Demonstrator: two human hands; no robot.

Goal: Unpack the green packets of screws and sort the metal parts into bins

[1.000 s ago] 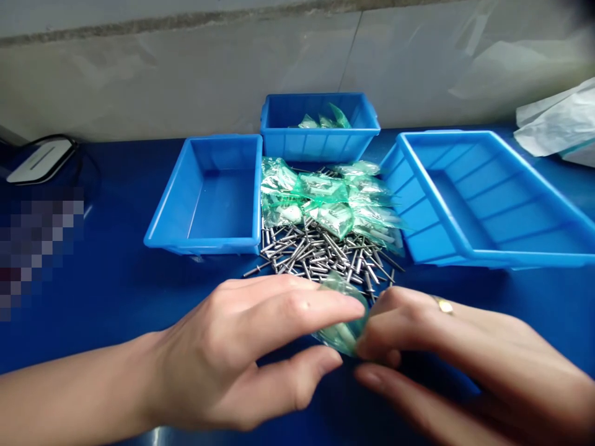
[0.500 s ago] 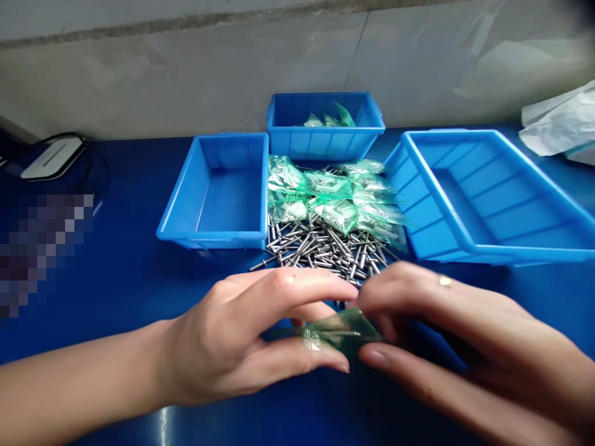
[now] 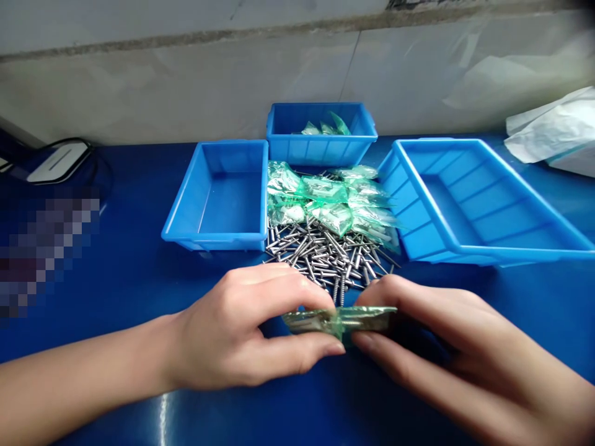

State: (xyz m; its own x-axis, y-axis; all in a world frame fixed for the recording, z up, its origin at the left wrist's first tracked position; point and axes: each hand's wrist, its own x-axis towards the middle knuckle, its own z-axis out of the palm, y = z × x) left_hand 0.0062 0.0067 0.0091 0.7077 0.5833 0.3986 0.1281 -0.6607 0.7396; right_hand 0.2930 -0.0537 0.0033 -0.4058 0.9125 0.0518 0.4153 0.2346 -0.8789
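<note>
Head view, left fingers [image 3: 288,296] and right fingers [image 3: 383,354] pinching green packet [image 3: 369,319] (translucent), metal fasteners [image 3: 323,253] beyond

Three blue bins [image 3: 320,149] and loose metal fasteners [image 3: 325,255] lie on the blue table [image 3: 125,279].

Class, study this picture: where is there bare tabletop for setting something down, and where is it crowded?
Bare tabletop lies between the left bin and the left forearm, and between the right bin and the right hand. Crowded: the strip between those bins, under green bags and loose metal fasteners.
</note>
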